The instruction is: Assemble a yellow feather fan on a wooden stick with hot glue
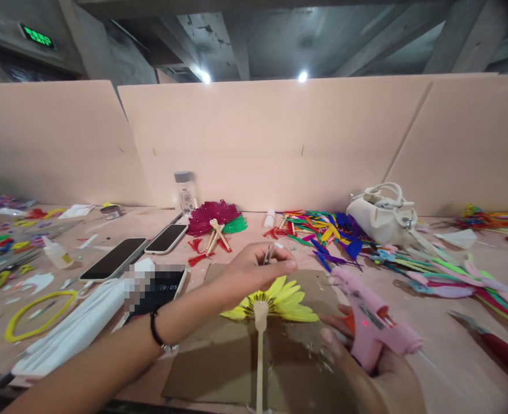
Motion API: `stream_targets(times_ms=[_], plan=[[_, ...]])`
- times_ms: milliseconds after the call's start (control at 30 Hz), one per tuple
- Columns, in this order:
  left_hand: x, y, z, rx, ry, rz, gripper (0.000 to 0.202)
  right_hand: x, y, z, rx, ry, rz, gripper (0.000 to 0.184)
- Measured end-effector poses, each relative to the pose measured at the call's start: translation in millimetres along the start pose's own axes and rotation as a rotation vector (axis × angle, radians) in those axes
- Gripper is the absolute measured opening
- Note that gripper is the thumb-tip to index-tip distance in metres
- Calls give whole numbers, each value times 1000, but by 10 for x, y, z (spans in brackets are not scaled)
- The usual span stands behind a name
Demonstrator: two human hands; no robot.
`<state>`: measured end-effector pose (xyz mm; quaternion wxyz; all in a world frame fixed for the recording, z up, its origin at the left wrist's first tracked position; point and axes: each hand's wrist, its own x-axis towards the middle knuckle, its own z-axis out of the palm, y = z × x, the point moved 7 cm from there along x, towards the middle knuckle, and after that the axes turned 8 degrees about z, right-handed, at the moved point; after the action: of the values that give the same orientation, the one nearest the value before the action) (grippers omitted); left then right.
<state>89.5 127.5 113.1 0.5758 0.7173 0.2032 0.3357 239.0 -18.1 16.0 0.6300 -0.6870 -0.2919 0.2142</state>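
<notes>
Your right hand point(366, 368) grips a pink glue gun point(372, 322) over a cardboard mat point(219, 356) on the craft table point(443, 322).

The gun's nozzle points up and left, towards a yellow feather fan point(280, 300) lying on the mat, its wooden stick handle point(260, 351) running back to you. Your left hand point(254, 270) reaches across above the fan, fingers pinched on a pair of metal tweezers point(268, 254). Beyond lie a magenta-and-green feather fan point(217, 218), loose coloured feathers point(327, 230) and a white handbag point(383, 218); two phones point(142, 247) and a yellow loop point(38, 313) sit to the left.
</notes>
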Motion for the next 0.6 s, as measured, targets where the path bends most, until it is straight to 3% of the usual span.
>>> stream_targets(times_ms=[100, 233, 400, 500, 600], plan=[[-138, -70, 149, -226, 57, -30, 31, -79, -71, 228, 39, -81, -30, 51], [-239, 28, 331, -420, 79, -22, 32, -220, -158, 499, 71, -173, 1, 44], [-339, 204, 477, -577, 53, 27, 29, -315, -156, 606, 201, -156, -28, 42], [-351, 333, 360, -573, 90, 103, 24, -274, -14, 507, 160, -86, 31, 48], [-356, 509, 67, -525, 207, 225, 17, -155, 160, 240, 13, 43, 99, 52]])
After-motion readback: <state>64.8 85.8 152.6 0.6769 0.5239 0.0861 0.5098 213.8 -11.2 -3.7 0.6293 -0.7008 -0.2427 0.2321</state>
